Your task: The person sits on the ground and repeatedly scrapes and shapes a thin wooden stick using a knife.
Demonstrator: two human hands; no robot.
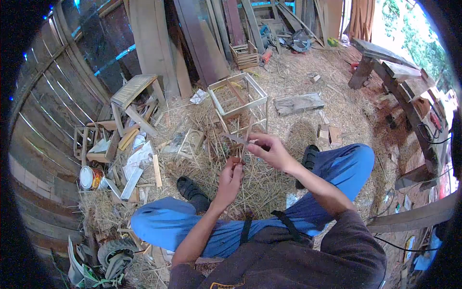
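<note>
My right hand (270, 150) is closed round a small knife (235, 138), its blade pointing left. Below and to the left of it, my left hand (230, 177) pinches the lower end of a thin wooden stick (242, 153). The stick rises from the left fingers toward the right fingertips, close by the blade. Both hands are in front of my body, between my bent knees and over the shavings on the ground. Just beyond them stands a light wooden frame (232, 112) with thin legs and an open top.
A small wooden stool (134, 90) and a paint can (91, 177) are at the left. A weathered board (299, 103) lies beyond my right foot. A long, heavy bench (402, 86) runs down the right side. Tall planks (195, 38) lean at the back, near a slatted crate (244, 55).
</note>
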